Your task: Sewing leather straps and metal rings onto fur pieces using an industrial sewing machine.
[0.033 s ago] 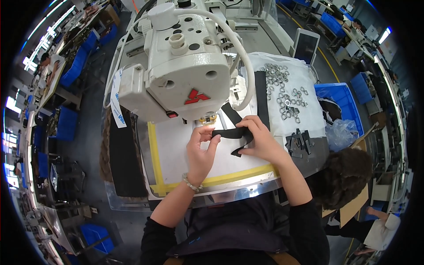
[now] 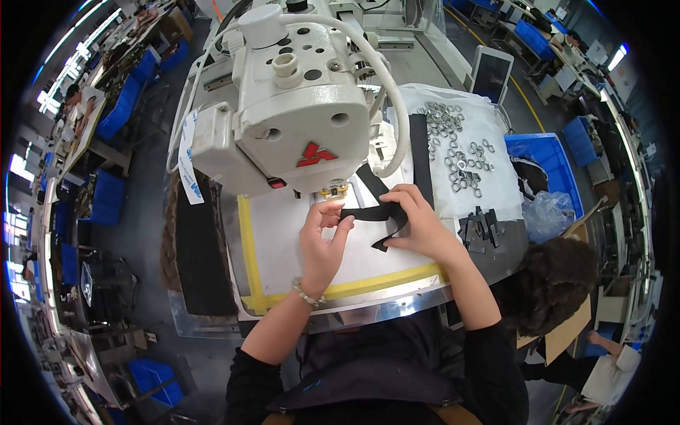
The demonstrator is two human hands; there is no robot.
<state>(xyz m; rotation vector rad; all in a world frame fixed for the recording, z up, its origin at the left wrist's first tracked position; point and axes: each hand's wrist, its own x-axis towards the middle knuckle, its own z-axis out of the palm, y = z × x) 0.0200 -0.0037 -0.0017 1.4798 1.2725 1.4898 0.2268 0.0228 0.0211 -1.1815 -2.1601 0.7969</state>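
Note:
A black fabric strap [image 2: 367,213] is stretched between my two hands, just in front of the sewing machine's head [image 2: 304,142]. My left hand [image 2: 324,239] pinches one end of it between thumb and fingertips. On the other side, my right hand [image 2: 425,230] grips the folded part, with its thumb low and its fingers over the top. One length of the strap runs back toward the needle area, and a short tail hangs below my right fingers. Beneath both hands lies a white work plate [image 2: 283,265] edged with yellow tape.
Metal rings [image 2: 464,166] lie scattered on a white sheet at the right, near short black strap pieces [image 2: 484,228]. A blue bin [image 2: 559,159] and brown fur [image 2: 556,283] are farther right. A black panel with fur edging [image 2: 202,255] lies at the left.

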